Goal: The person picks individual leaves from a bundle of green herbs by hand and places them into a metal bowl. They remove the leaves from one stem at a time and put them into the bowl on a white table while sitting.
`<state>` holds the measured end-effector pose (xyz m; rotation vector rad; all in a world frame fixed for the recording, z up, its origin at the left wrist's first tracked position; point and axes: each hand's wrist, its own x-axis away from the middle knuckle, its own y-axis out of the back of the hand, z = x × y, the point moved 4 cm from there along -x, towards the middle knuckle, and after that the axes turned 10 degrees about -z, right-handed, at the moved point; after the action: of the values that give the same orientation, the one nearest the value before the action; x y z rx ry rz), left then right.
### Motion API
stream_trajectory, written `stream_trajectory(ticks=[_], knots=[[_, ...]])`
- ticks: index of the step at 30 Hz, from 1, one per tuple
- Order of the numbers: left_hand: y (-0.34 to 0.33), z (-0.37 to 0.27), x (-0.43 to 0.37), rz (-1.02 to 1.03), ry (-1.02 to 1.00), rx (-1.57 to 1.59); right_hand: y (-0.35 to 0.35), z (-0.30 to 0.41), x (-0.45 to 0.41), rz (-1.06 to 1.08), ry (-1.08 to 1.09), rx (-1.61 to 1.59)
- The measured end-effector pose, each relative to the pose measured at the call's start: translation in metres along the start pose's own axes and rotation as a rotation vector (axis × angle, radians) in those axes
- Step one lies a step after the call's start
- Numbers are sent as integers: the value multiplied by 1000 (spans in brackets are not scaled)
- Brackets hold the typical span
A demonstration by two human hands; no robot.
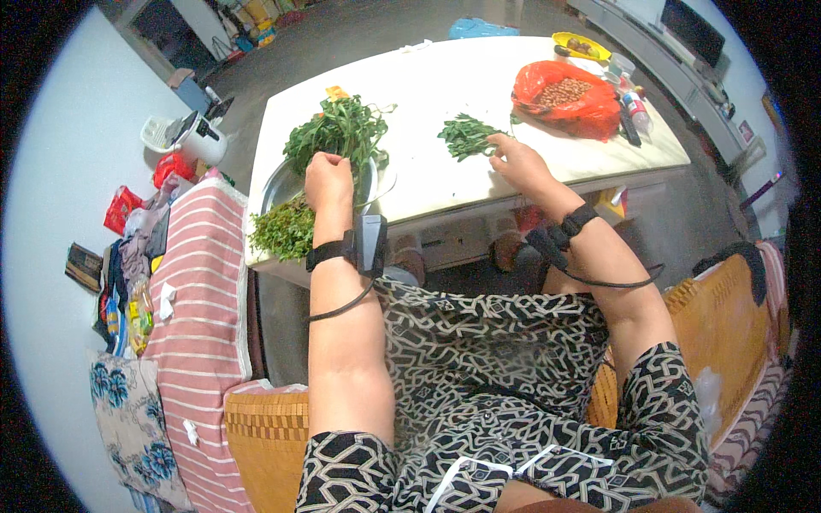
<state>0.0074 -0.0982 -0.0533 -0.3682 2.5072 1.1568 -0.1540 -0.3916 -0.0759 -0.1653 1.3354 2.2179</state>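
My left hand [328, 183] is over a metal bowl [274, 183], its fingers curled at the near side of a bunch of leafy greens [333, 131]. Whether a stem is pinched in those fingers is hidden. A heap of smaller, yellowish-green sprigs [282, 229] lies at the bowl's near side, left of my wrist. My right hand [518, 163] reaches the right edge of a small pile of picked green leaves [469, 136] on the white tabletop [423, 186]. Its fingers are apart, the fingertips beside the leaves.
A red plastic bag of peanuts [564, 96] stands open at the table's right, beside a plastic bottle [635, 110] and a dark remote control [629, 125]. Behind is a yellow fruit dish [580, 46]. A pink striped sofa cover [199, 288] lies to the left.
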Motion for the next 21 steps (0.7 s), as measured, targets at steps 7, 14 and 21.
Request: stream_trajectory(ticks=[7,14,21], knots=[[-2,1,2,71,9,-22,1,-8,-1,-22,-30,22],[-6,-1,3,55,-21,-60,3,-17,-2,-34,-37,17],[-8,1,4,76,-88,-109,12,-34,-3,-136,-103,20]])
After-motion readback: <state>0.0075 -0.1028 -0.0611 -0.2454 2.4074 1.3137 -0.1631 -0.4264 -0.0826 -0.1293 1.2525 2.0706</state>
